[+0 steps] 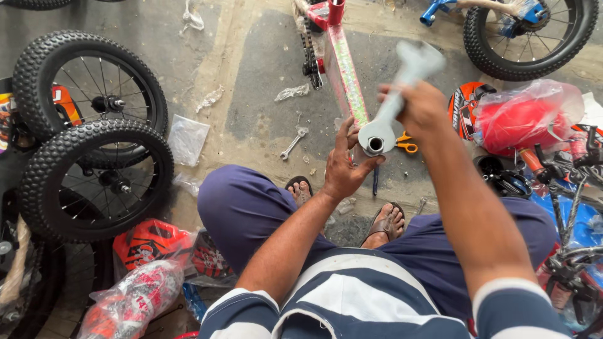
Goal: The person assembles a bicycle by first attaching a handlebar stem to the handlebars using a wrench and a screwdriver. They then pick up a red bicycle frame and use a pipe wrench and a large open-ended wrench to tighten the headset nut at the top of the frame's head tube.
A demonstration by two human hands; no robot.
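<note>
Between the knees: a pink bicycle frame lies on the concrete floor, its tube end near the person's lap.
Right hand: clenched around the shaft of a large grey wrench, held over the frame with its ring end at the tube end.
Left hand: fingers spread, touching the frame just beside the wrench's ring end; whether it grips anything cannot be told.
Floor nearby: a small spanner left of the hands, orange-handled scissors just behind the wrench.
Left side: two black knobbly wheels lie overlapping.
Right side: red parts in a plastic bag.
</note>
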